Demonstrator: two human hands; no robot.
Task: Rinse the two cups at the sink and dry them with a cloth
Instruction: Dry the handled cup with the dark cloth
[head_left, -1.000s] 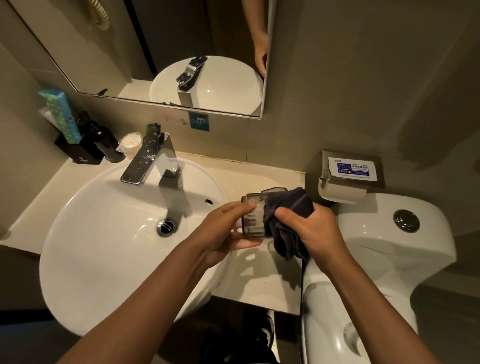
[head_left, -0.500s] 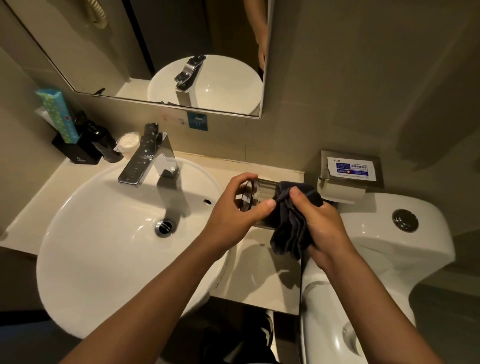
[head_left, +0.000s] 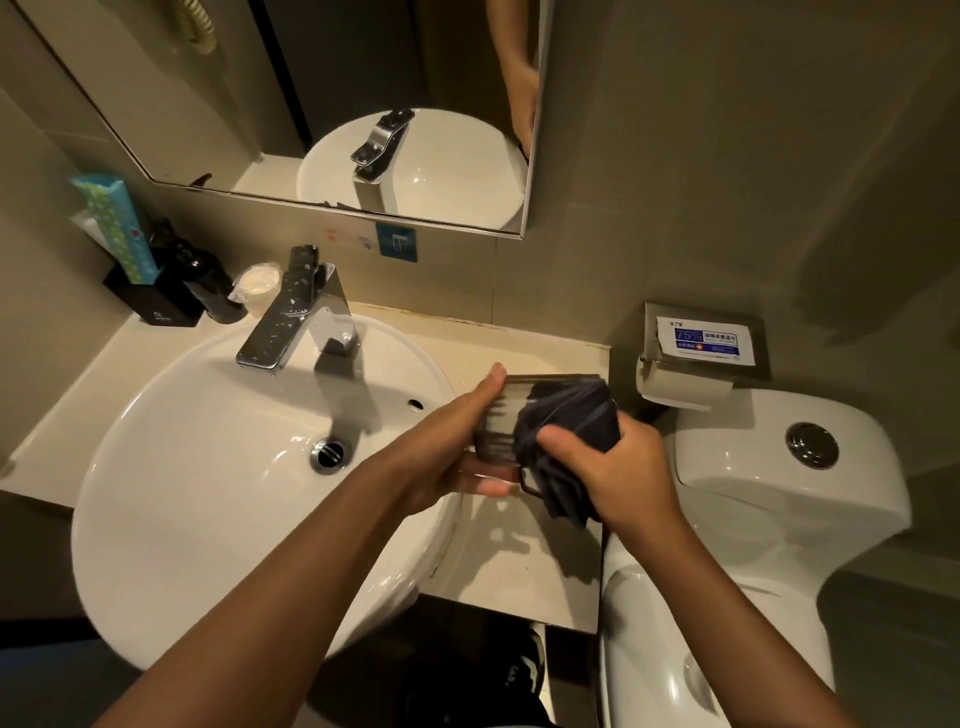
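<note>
Left hand (head_left: 457, 441) clasping clear ribbed cup (head_left: 501, 431) over counter (head_left: 519, 561) right of sink (head_left: 208, 467); right hand (head_left: 618, 467) pinching dark cloth (head_left: 566, 441) against it. Probably glass: rigid, breakable, slick while wet, best gripped around ribbed wall, cloth limp

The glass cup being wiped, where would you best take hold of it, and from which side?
Probably the bare ribbed wall at the left end of the glass cup, coming from the sink side. It lies tilted sideways, and the dark cloth under the right hand covers the other end. The left hand already holds it that way, fingers on top, thumb beneath.
</note>
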